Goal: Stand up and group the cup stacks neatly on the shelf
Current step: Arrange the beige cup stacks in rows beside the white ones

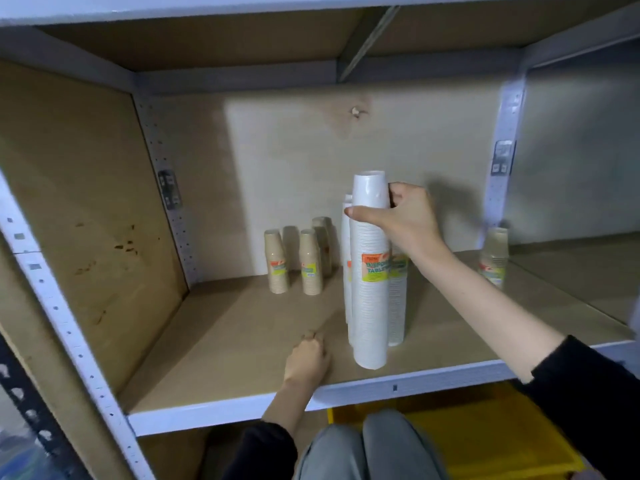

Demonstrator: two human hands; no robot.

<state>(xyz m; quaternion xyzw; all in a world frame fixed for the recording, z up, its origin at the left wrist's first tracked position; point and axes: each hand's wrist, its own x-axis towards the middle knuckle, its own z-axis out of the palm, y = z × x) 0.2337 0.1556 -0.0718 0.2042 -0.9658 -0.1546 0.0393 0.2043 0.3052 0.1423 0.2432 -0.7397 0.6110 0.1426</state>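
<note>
Head: right grip (pixel 408 216) clasps white cup stack (pixel 370 306); left grip (pixel 308 360) on shelf (pixel 225 327).

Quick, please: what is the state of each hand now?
Left hand: rests on the shelf, loosely curled, holding nothing.
Right hand: grips the tall white cup stack near its top.

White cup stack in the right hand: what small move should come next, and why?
Probably push the white cup stack back beside the other tall stacks: the right hand grips it upright, near the shelf's front edge.
</note>
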